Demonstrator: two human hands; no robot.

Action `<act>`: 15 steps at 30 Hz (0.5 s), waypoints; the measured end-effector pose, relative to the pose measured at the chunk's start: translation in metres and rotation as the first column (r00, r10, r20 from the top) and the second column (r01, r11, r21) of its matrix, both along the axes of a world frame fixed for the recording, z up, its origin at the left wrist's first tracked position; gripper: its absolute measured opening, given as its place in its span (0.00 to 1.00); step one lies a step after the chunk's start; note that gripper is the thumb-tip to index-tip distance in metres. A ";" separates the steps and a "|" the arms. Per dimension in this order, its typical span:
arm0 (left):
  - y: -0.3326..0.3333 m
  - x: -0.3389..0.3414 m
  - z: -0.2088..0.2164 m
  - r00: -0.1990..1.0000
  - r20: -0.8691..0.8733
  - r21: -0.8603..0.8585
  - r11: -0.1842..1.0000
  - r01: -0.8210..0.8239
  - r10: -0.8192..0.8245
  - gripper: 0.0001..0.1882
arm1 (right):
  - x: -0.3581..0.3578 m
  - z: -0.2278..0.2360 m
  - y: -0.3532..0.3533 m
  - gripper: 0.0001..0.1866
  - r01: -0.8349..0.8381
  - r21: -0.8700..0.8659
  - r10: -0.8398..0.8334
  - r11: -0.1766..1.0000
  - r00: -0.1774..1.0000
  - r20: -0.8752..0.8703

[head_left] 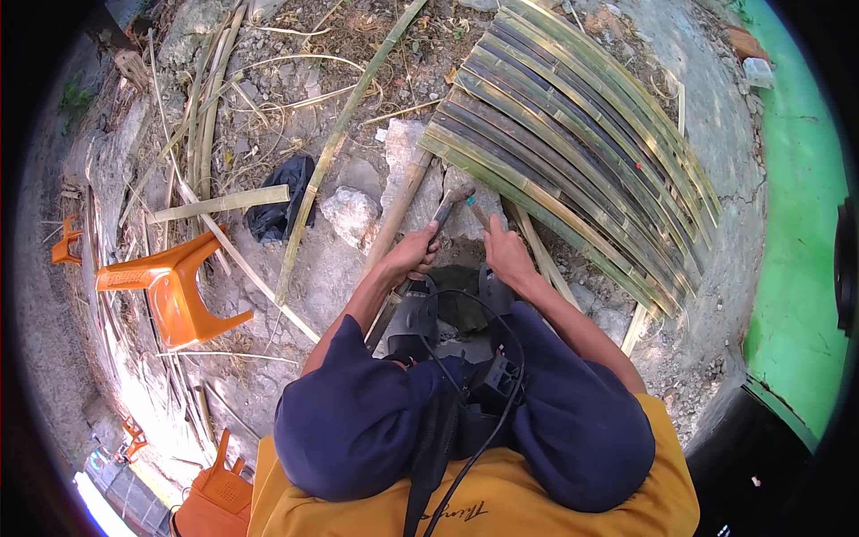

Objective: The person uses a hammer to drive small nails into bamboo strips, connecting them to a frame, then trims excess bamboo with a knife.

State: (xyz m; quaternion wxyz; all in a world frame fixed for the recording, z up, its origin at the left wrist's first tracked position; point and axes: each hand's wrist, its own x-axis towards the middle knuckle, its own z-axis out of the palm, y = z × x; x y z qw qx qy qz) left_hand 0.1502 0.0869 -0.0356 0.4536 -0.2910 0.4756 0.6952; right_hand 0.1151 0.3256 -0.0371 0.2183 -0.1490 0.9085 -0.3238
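I am clasping a dark tool (441,216) in my left grip (414,254). My right grip (507,253) is pinching a teal-ended stick (480,214).

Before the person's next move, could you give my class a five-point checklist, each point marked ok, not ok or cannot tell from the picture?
1. Left hand closed on the dark tool: ok.
2. Right hand closed on the wooden-handled tool: ok.
3. Gloves on both hands: not ok, both are bare.
4. Far ends of the two tools apart: cannot tell, they lie very close together in this view.
5. Orange plastic stool clear of the arms: ok, it is off to the left, apart from the left forearm.
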 end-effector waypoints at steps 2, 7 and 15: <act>0.001 -0.002 0.000 1.000 0.024 0.020 1.000 -0.007 0.007 0.29 | -0.005 -0.002 0.005 0.13 0.004 0.013 -0.004 1.000 1.000 0.011; -0.007 0.003 -0.004 1.000 -0.008 0.014 1.000 -0.022 0.022 0.29 | -0.033 0.037 -0.006 0.13 0.069 -0.177 -0.070 0.982 0.998 0.001; 0.000 -0.004 -0.003 1.000 -0.018 0.016 1.000 -0.001 0.001 0.29 | -0.007 0.006 0.003 0.10 0.111 -0.180 -0.139 0.977 0.979 -0.148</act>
